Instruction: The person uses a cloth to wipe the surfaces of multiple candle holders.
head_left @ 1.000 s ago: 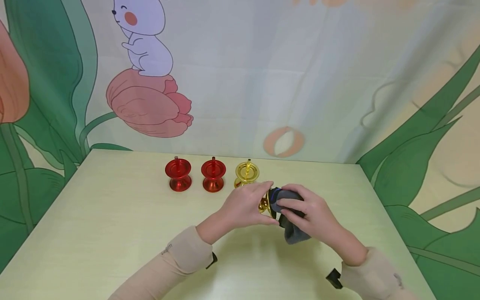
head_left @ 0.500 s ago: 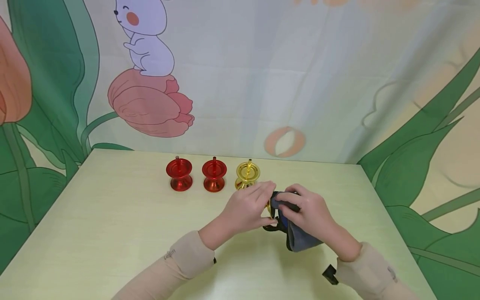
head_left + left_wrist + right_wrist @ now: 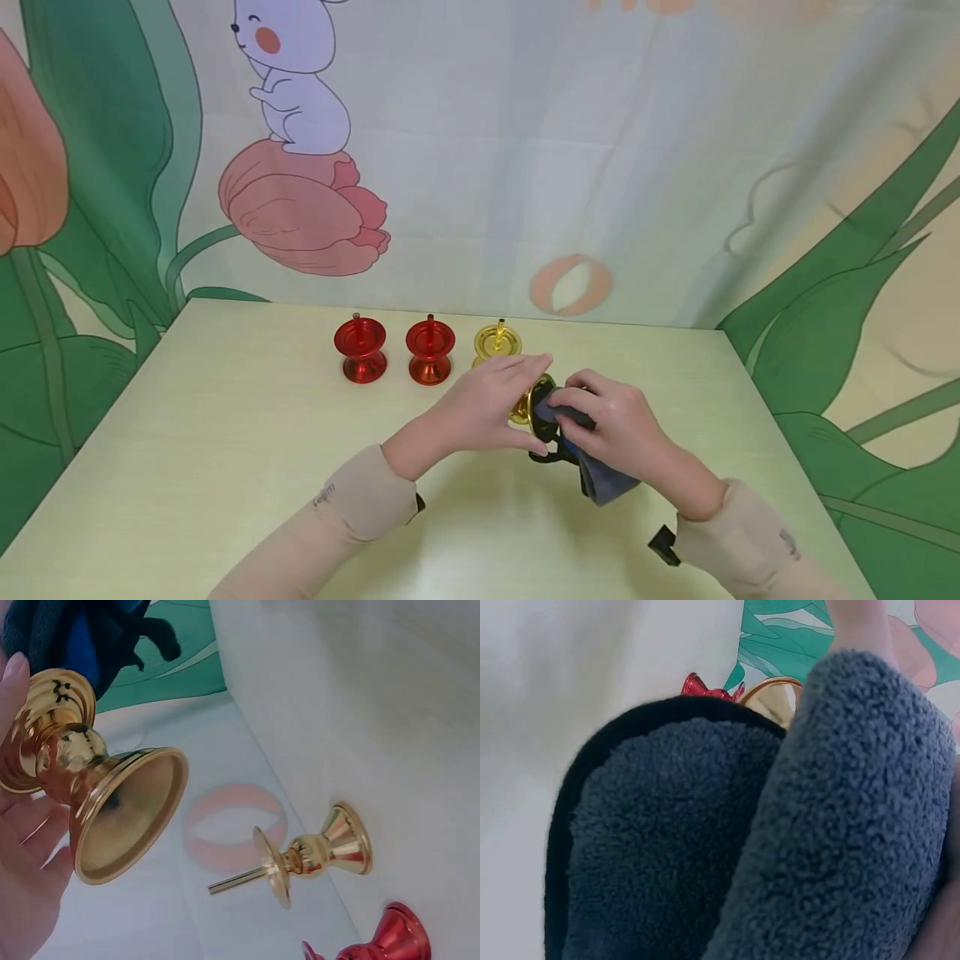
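Observation:
My left hand point(image 3: 480, 407) holds a shiny gold candle holder point(image 3: 75, 761) tipped on its side above the table, its hollow foot toward the left wrist camera. Thumb and fingers spread around its dish in the head view. My right hand point(image 3: 621, 418) pinches a plush grey-blue cloth point(image 3: 847, 817) with a black edge, and its fingertips press the cloth into the dish. The rest of the cloth hangs below that hand, with a dark loop point(image 3: 549, 456) at its left. The holder's spike is hidden by cloth and fingers.
Behind my left hand a second gold candle holder point(image 3: 498, 340) stands upright on the pale table point(image 3: 247, 433). Two red candle holders, one nearer point(image 3: 431, 348) and one farther left point(image 3: 362, 348), stand in line with it. A printed curtain point(image 3: 465, 167) hangs along the back edge.
The held candle holder has turned so more of its dish shows. The cloth has shifted from bunched over the dish to hanging lower, and my right fingers work deeper in the dish.

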Demonstrator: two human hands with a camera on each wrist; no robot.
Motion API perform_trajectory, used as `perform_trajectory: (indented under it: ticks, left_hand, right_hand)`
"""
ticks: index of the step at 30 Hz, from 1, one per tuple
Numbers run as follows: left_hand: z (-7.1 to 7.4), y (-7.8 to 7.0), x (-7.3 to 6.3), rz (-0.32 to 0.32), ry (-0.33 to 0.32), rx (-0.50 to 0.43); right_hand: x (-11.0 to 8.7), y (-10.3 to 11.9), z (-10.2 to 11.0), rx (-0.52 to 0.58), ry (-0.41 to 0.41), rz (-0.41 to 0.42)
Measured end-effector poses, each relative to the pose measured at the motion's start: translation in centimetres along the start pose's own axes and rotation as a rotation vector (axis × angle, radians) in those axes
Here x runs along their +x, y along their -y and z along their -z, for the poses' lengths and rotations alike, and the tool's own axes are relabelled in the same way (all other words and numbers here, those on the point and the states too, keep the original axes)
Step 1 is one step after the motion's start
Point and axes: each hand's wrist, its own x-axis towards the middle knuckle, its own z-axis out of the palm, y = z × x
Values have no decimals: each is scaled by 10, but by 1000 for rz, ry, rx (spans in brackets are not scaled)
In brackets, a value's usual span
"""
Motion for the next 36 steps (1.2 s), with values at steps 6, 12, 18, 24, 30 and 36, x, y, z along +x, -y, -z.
perform_trajectory:
  ticks: [6, 12, 18, 24, 30, 36]
  left_hand:
    - [3, -3, 3, 47, 64, -103]
    - [-13, -9, -1, -110, -312, 242]
    - [-16, -8, -6, -89, -346, 156]
    - [3, -1, 0, 46, 0, -119]
    - [1, -5, 0, 53, -22, -79]
    - [-20, -11, -8, -79, -398, 203]
  right_hand:
    - [-2, 2, -4, 38, -31, -54]
    - [1, 5, -4, 76, -32, -224]
    - [4, 6, 3, 68, 1, -180]
    - [5, 4, 5, 78, 8, -98]
    - [6, 6, 3, 130, 14, -176]
    - [8, 7, 3, 199, 17, -292]
